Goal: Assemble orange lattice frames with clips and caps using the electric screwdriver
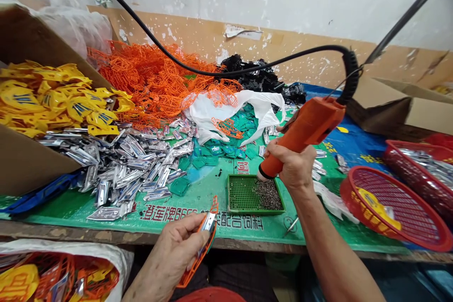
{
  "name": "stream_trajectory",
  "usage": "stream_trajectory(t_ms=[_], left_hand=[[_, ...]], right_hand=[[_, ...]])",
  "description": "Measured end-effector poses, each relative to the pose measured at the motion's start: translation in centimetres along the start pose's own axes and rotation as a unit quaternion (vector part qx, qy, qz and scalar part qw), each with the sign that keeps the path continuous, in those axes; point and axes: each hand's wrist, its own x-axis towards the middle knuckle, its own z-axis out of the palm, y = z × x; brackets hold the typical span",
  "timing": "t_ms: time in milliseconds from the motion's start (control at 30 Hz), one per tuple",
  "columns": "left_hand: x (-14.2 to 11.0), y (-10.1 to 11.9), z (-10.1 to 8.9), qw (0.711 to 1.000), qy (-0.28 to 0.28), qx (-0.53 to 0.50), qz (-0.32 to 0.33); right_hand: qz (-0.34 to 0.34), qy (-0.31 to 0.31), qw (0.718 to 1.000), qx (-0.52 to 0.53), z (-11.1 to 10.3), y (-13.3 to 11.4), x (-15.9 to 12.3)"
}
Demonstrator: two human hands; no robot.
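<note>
My left hand [179, 250], low at the table's front edge, pinches an orange plastic frame [194, 266] with a silver piece [208, 221] laid on it. My right hand [295, 163] is wrapped round an orange electric screwdriver [300, 127], whose nose points down and left. That nose is over a green tray [233, 196] with small dark screws [271, 193] heaped in its right half. Whether the tip touches the screws I cannot tell. Left of the tray lie many loose silver pieces [130, 165] and a teal green piece [180, 186].
Yellow parts [53, 94] fill a carton at left, beside piled orange frames [152, 80]. Black parts [251, 75] lie at the back. A red basket [396, 207] and another carton [382, 104] stand at right. A black cable [226, 73] arches over the table. A white sack [116, 259] sits lower left.
</note>
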Motion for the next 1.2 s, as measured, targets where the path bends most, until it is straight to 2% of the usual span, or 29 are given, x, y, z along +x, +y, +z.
stream_trajectory(t_ms=[133, 333, 567, 767, 1200], left_hand=[[-0.1, 0.3, 0.2, 1.000, -0.007, -0.022, -0.010], [-0.2, 0.8, 0.6, 0.999, -0.008, -0.045, -0.012], [-0.1, 0.7, 0.7, 0.999, 0.000, -0.036, -0.015], [-0.1, 1.0, 0.8, 0.999, -0.007, -0.042, -0.006], [-0.1, 0.9, 0.6, 0.999, -0.016, -0.044, 0.000]], right_hand=[[-0.010, 0.008, 1.000, 0.020, 0.0, -1.0, 0.3], [-0.032, 0.004, 0.991, 0.127, 1.1, -4.6, -0.8], [-0.002, -0.088, 0.982, 0.169, 3.8, -8.0, -5.0], [0.010, -0.106, 0.976, 0.192, 5.2, -8.3, -6.3], [0.059, -0.106, 0.971, 0.208, 6.2, -7.4, -6.8]])
